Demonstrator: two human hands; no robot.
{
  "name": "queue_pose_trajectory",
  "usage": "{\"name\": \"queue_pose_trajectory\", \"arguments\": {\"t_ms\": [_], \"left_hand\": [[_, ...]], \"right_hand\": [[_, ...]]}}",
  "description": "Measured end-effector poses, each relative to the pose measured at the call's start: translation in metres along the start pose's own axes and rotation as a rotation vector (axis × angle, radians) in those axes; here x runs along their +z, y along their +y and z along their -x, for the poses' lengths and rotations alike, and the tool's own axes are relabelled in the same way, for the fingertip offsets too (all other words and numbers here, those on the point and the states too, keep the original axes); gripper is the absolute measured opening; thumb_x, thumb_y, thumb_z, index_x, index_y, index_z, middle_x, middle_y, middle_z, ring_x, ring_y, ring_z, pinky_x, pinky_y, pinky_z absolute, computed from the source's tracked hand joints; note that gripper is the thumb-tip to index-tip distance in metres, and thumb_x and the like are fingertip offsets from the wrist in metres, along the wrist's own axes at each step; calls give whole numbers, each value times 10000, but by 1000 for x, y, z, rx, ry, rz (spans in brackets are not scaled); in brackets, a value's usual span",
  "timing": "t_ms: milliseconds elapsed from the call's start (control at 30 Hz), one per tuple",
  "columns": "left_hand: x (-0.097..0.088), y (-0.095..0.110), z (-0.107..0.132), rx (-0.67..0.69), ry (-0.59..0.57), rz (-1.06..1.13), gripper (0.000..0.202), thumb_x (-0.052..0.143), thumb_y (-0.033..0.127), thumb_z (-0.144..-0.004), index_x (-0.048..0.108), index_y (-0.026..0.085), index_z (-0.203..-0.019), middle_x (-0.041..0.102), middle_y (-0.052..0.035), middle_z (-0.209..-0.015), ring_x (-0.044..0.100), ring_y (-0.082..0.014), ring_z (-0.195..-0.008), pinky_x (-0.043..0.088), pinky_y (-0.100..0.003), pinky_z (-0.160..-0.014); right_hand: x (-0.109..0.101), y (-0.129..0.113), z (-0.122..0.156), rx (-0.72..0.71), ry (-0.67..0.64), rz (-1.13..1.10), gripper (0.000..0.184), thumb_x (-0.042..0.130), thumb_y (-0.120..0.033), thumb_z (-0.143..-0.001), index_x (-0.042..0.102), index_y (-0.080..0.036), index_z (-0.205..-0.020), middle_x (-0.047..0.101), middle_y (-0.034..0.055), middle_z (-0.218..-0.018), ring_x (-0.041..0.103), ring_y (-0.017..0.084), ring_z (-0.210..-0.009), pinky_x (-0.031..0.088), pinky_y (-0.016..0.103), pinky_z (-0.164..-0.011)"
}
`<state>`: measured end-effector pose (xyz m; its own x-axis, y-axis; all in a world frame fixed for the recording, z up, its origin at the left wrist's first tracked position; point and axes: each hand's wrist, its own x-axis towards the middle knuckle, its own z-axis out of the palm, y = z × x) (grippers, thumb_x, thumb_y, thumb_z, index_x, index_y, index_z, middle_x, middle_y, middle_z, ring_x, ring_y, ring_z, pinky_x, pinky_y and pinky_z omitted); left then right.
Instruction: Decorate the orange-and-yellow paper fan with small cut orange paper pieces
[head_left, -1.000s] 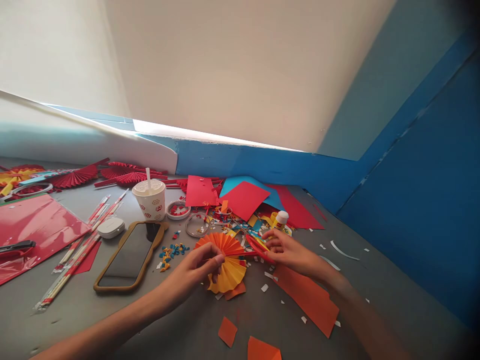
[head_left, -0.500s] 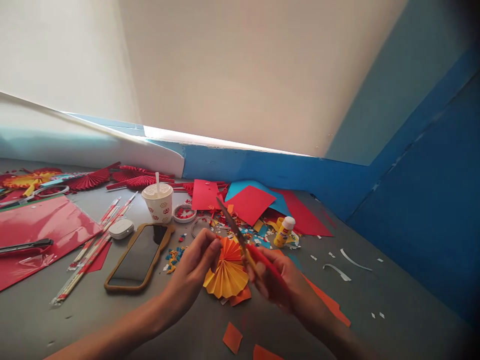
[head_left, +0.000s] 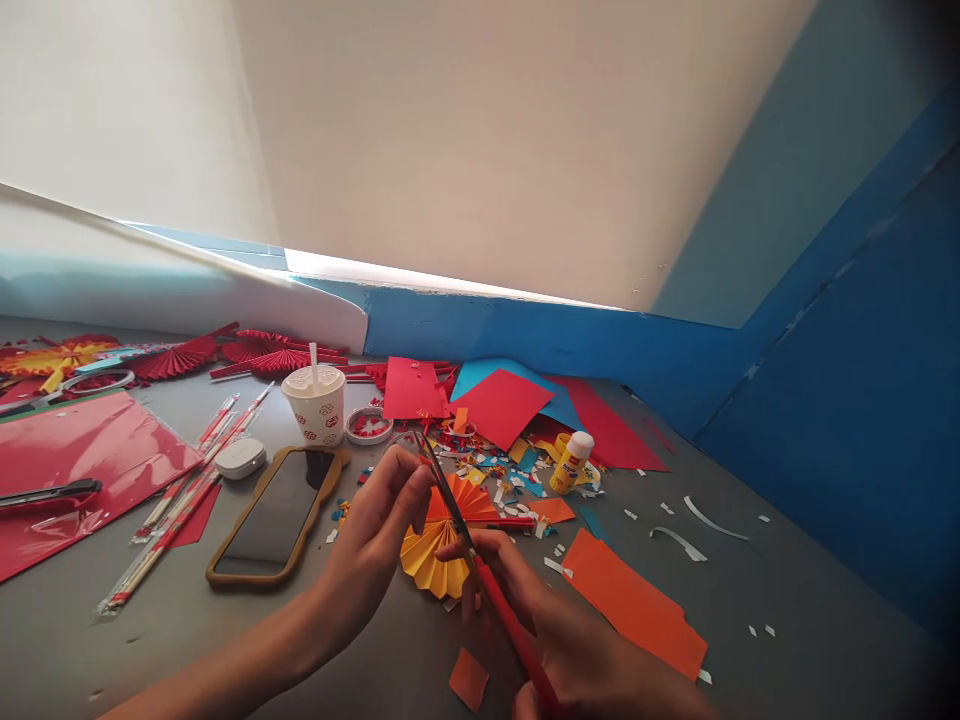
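My right hand [head_left: 551, 610] grips a pair of scissors [head_left: 516, 632] by the red handle. The blades point up and away, and their tips are beside my left fingertips. My left hand [head_left: 390, 510] is closed in a pinch on a small piece of orange paper [head_left: 426, 463], mostly hidden by the fingers. Beneath both hands a pleated paper rosette [head_left: 435, 560], orange at the back and yellow at the front, lies on the table. A notched orange sheet [head_left: 637, 605] is to the right of my right hand.
A phone [head_left: 274, 525] in a brown case, a lidded cup with straw [head_left: 315, 405] and a white case [head_left: 240, 458] stand left. A glue stick [head_left: 572, 463] is at right, near paper scraps and red sheets [head_left: 502, 408]. Wrapped sticks [head_left: 187, 500] and a cutter [head_left: 52, 495] lie further left.
My right hand has moved down and toward me with the scissors, bringing the blade tips closer to my left fingertips. More of the orange sheet shows. My left hand has shifted slightly left.
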<state>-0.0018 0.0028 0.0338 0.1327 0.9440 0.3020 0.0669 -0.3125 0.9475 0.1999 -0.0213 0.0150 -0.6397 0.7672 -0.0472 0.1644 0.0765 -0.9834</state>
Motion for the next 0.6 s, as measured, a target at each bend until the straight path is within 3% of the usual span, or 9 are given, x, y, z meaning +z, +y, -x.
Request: {"name": "queue_pose_trajectory", "arguments": {"t_ms": [100, 200, 333, 400, 500, 600], "left_hand": [[-1, 1, 2, -16, -43, -49, 255, 397, 370, -1004, 423, 212, -805, 373, 42, -729, 335, -123, -671, 301, -251, -625], [-2, 2, 5, -33, -93, -83, 268, 407, 386, -999, 416, 210, -797, 385, 45, -732, 334, -120, -675, 302, -253, -632], [-2, 0, 4, -36, -126, -66, 275, 405, 380, -1000, 410, 207, -786, 386, 47, -733, 329, -119, -671, 298, -252, -620], [-2, -2, 3, -29, -133, -46, 270, 406, 371, -1001, 411, 207, -787, 382, 48, -735, 326, -118, -671, 296, -250, -616], [-2, -3, 1, -26, -137, -29, 268, 408, 366, -1001, 414, 207, -786, 375, 48, -730, 322, -117, -665, 290, -249, -602], [0, -2, 3, -29, -151, -22, 267, 405, 370, -1002, 422, 205, -793, 387, 47, -733, 333, -116, -665, 296, -246, -599]], "right_hand": [[0, -2, 1, 147, -116, -220, 879, 710, -47, -608, 302, -304, -1343, 478, -83, -728, 406, 28, -425, 363, 131, -409], [-1, -2, 1, 180, -104, -257, 892, 691, -26, -605, 277, -306, -1344, 473, -85, -732, 417, 32, -421, 369, 135, -411], [-4, 6, -1, 234, -113, -200, 991, 831, -139, -564, 256, -297, -1356, 531, -18, -909, 498, 51, -470, 377, 156, -408], [-5, 9, -2, 237, -131, -184, 1030, 883, -198, -532, 263, -289, -1349, 530, -23, -893, 511, 66, -517, 354, 153, -417], [-3, 4, -1, 171, -103, -126, 824, 841, -265, -650, 317, -264, -1286, 509, -46, -813, 494, 79, -578, 352, 164, -476], [4, -7, -1, 103, -33, -75, 454, 643, -410, -860, 355, -240, -1167, 521, -10, -871, 507, 114, -687, 403, 204, -572]]}}
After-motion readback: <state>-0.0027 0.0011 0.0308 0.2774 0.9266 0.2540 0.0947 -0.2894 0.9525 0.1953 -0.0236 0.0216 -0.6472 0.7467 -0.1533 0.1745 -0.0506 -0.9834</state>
